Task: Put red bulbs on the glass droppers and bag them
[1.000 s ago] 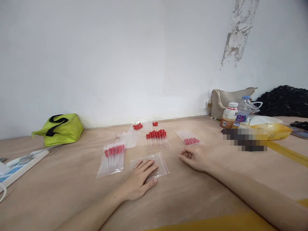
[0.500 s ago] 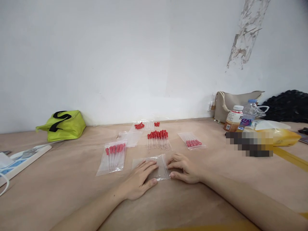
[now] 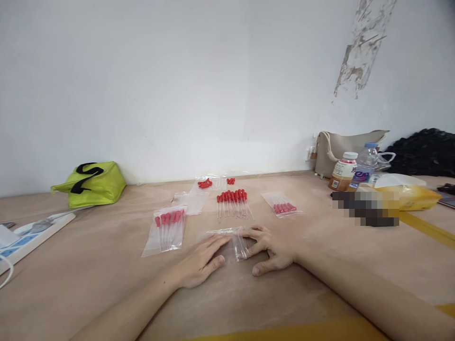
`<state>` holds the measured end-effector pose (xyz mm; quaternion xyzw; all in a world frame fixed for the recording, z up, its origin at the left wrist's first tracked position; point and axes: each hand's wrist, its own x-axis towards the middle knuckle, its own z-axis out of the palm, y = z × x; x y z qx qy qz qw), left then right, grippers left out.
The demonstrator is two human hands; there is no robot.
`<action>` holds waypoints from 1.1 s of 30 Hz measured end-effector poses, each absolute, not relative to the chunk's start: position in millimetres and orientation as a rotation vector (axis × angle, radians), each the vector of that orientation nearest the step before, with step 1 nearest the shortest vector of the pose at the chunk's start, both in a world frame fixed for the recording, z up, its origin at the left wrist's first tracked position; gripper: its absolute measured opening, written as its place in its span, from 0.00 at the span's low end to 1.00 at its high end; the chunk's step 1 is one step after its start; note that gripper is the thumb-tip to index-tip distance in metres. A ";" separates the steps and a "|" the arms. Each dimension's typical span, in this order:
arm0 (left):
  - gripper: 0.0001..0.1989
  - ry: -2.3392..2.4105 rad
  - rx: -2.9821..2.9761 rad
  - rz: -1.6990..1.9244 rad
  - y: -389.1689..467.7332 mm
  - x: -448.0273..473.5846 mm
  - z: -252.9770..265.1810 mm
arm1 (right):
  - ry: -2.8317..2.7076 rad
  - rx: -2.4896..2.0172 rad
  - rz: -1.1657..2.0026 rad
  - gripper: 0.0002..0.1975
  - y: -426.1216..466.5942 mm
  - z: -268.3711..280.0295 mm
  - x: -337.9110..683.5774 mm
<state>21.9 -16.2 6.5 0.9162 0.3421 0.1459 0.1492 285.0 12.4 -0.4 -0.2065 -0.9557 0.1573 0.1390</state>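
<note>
A clear zip bag point(image 3: 234, 246) lies flat on the table between my hands. My left hand point(image 3: 202, 263) rests over its left part, fingers stretched out, thumb apart. On its right edge lie the spread fingertips of my right hand point(image 3: 268, 251), with the thumb on the table. Just beyond is a row of droppers point(image 3: 232, 202) with red rubber bulbs and thin clear stems. To the left, a filled zip bag point(image 3: 167, 229) holds several droppers, bulbs pointing away from me. Another filled bag point(image 3: 282, 206) lies to the right, bulbs toward me.
Flat clear bags point(image 3: 190, 202) and loose red bulbs point(image 3: 205, 183) lie near the wall. A yellow-green bag point(image 3: 94, 184) and a power strip point(image 3: 35, 237) are left. At right stand bottles point(image 3: 344, 171), a beige bag point(image 3: 325, 151) and a yellow packet point(image 3: 415, 196).
My right hand has spread its fingers and moved left onto the bag's edge. My left hand has slid slightly left. The whole view has shifted a little.
</note>
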 end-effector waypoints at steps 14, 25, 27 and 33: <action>0.18 0.898 2.665 0.415 -5.4 14.0 5.1 | -1.804 -1.053 0.548 0.11 50.9 -15.8 297.9; 0.18 0.887 2.680 0.413 -7.4 15.8 5.4 | -1.500 -1.427 0.591 0.11 166.8 -5.2 262.9; 0.18 0.885 2.680 0.414 -7.6 16.0 5.3 | -1.480 -1.451 0.611 0.11 180.8 -9.1 257.5; 0.18 0.893 2.667 0.407 -8.7 16.0 4.3 | -1.393 -1.487 0.741 0.08 196.9 -18.9 250.0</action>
